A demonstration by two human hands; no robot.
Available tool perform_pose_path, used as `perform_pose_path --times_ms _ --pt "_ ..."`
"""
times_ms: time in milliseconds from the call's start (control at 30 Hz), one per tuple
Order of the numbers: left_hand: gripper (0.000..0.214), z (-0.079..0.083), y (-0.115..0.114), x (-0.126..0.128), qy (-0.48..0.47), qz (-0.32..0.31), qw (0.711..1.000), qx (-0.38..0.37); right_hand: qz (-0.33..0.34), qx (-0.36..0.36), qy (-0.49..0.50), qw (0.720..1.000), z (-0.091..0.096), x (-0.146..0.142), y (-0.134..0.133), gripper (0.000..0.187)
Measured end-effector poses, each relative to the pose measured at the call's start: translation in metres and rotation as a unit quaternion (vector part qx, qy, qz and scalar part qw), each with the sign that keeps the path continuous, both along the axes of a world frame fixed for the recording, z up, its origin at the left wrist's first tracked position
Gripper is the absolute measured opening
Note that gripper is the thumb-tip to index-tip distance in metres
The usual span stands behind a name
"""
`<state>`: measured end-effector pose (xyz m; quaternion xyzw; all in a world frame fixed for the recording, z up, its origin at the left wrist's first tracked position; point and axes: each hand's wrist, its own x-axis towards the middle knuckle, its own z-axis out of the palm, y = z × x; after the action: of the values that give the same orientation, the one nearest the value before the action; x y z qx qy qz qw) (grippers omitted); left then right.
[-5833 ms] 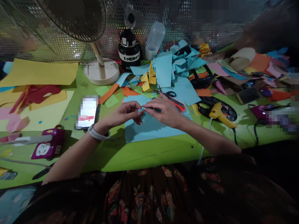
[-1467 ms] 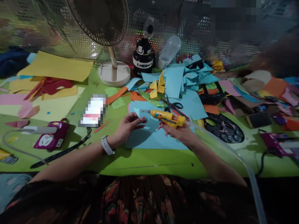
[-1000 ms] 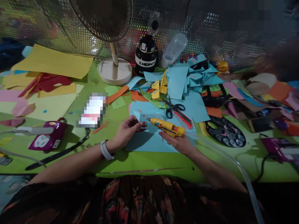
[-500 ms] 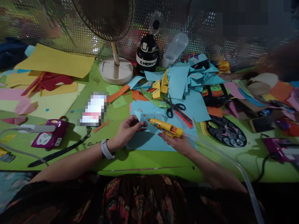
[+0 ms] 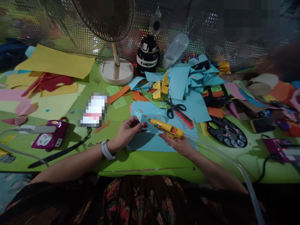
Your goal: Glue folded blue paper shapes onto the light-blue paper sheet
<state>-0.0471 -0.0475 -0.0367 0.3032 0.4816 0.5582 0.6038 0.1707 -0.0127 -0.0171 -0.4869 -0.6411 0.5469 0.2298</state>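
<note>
My left hand (image 5: 127, 132), with a pale watch band at the wrist, pinches a small folded piece of light blue paper (image 5: 139, 116) between thumb and fingers. Red dots show near the fold. My right hand (image 5: 179, 145) is wrapped round a yellow glue gun (image 5: 164, 126) from below. The gun's metal tip points left, close to the folded paper; whether it touches cannot be made out. Beneath both hands lies a light blue sheet of paper (image 5: 138, 145). Black-handled scissors (image 5: 177, 109) and a red-and-black cutter (image 5: 186, 119) lie just beyond the gun.
A white fan base (image 5: 116, 75), a black bottle (image 5: 147, 59) and a tipped clear bottle (image 5: 178, 47) stand at the back. Cut paper is heaped behind the hands. A phone (image 5: 93, 109) lies left, a black palette (image 5: 228, 132) right. The gun's cord (image 5: 225, 154) trails right.
</note>
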Motion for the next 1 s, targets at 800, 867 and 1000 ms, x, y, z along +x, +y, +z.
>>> perform_pose_path --times_ms 800,867,1000 --pt "0.027 -0.0015 -0.0011 -0.0009 0.016 -0.006 1.000 0.013 -0.005 0.026 0.005 1.000 -0.0042 -0.0004 -0.0013 0.041" --pt "0.028 -0.0019 -0.0012 -0.0012 0.015 -0.007 1.000 0.014 -0.004 0.027 0.012 1.000 -0.0055 0.0002 -0.0010 0.038" --pt "0.028 -0.0024 -0.0011 -0.0015 0.017 -0.014 1.000 0.016 -0.001 0.026 0.006 1.000 -0.0044 0.0009 -0.0013 0.037"
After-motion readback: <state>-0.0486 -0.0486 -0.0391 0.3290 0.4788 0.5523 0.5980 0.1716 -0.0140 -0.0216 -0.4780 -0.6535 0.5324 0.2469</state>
